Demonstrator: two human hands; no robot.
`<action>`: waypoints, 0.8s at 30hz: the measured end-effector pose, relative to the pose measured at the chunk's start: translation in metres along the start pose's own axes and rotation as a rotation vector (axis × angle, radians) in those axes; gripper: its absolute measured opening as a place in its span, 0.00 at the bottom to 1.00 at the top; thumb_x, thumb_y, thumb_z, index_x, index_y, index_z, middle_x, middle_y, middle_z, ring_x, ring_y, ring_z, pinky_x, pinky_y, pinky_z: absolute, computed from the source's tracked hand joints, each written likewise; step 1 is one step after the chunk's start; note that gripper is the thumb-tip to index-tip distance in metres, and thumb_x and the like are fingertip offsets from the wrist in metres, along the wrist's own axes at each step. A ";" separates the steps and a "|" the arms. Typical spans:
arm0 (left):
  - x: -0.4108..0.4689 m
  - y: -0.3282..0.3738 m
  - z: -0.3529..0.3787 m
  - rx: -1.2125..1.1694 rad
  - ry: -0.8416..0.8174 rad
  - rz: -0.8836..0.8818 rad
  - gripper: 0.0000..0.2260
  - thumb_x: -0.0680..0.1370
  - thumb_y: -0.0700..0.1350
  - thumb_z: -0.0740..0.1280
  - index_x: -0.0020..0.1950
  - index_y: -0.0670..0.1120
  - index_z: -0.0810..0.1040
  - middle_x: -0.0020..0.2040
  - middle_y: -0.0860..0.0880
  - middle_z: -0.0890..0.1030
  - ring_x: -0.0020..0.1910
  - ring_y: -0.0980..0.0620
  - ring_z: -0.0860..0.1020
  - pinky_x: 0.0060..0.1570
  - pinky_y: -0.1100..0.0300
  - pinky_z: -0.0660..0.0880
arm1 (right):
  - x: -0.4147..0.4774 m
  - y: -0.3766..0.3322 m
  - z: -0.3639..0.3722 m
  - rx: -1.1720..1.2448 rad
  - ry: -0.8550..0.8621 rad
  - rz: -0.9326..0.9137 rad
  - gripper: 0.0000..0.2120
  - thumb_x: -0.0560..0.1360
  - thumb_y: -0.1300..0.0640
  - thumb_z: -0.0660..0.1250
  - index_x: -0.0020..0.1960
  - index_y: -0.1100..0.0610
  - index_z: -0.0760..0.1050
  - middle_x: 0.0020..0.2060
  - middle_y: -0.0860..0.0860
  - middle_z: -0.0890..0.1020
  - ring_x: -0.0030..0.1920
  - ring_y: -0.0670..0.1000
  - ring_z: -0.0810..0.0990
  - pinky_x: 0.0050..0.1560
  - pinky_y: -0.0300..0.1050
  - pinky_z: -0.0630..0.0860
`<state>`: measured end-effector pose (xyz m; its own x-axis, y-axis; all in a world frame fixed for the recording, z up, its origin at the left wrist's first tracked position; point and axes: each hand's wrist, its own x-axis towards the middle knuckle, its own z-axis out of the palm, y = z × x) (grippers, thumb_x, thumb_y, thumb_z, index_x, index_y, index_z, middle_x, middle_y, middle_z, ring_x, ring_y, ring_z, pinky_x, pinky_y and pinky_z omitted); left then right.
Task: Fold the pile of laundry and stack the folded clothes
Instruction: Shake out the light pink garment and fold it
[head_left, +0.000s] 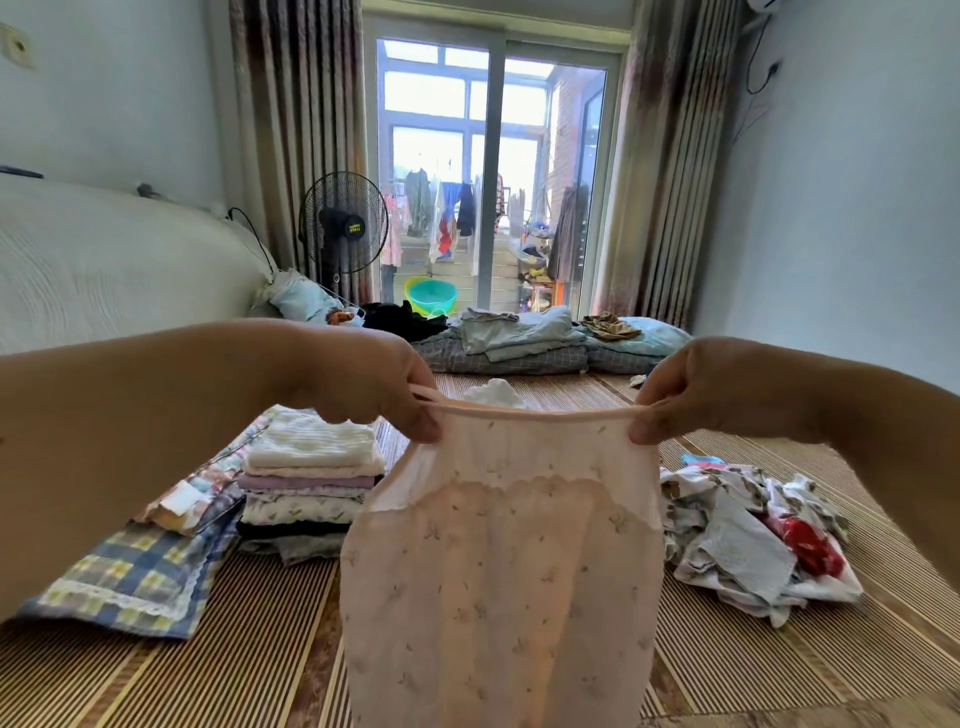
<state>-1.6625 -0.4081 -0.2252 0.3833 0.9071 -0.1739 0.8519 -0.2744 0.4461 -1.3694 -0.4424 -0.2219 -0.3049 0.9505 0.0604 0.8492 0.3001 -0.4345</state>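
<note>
A pale pink garment (498, 582) with small flower prints hangs in front of me, held up by its top edge. My left hand (363, 379) pinches the left end of that edge and my right hand (696, 389) pinches the right end, pulling it taut. A stack of folded clothes (306, 483) stands on the mat to the left, white pieces on top. A loose pile of unfolded laundry (748, 540), white prints with something red, lies on the mat to the right.
A checked blue and yellow cloth (135, 577) lies at the left. A striped bamboo mat (234, 649) covers the bed. Folded bedding and pillows (524, 338) sit at the far end. A standing fan (343, 223) and a glass balcony door (493, 171) lie beyond.
</note>
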 end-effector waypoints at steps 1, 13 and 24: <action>0.003 -0.004 0.001 -0.120 0.010 0.023 0.09 0.74 0.44 0.72 0.33 0.49 0.80 0.27 0.50 0.64 0.23 0.54 0.58 0.23 0.65 0.55 | 0.001 0.000 0.002 0.058 0.041 -0.002 0.08 0.65 0.46 0.74 0.39 0.50 0.85 0.30 0.43 0.81 0.35 0.41 0.77 0.39 0.41 0.71; 0.027 0.001 0.015 -1.211 -0.068 0.365 0.18 0.68 0.37 0.62 0.56 0.41 0.79 0.39 0.44 0.79 0.33 0.49 0.80 0.39 0.57 0.80 | 0.005 0.007 -0.010 0.801 0.198 -0.048 0.08 0.65 0.57 0.69 0.43 0.58 0.77 0.40 0.56 0.84 0.41 0.53 0.84 0.43 0.47 0.83; 0.117 -0.024 0.012 -0.802 0.173 0.152 0.07 0.78 0.39 0.66 0.41 0.47 0.75 0.35 0.48 0.77 0.30 0.53 0.76 0.34 0.60 0.78 | 0.101 0.057 0.016 0.059 0.488 0.067 0.07 0.75 0.61 0.67 0.51 0.60 0.81 0.40 0.55 0.82 0.35 0.47 0.76 0.33 0.28 0.70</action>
<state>-1.6342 -0.2991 -0.2670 0.3579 0.9326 0.0467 0.2572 -0.1465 0.9552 -1.3582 -0.3307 -0.2547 -0.0013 0.8989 0.4382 0.8299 0.2455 -0.5011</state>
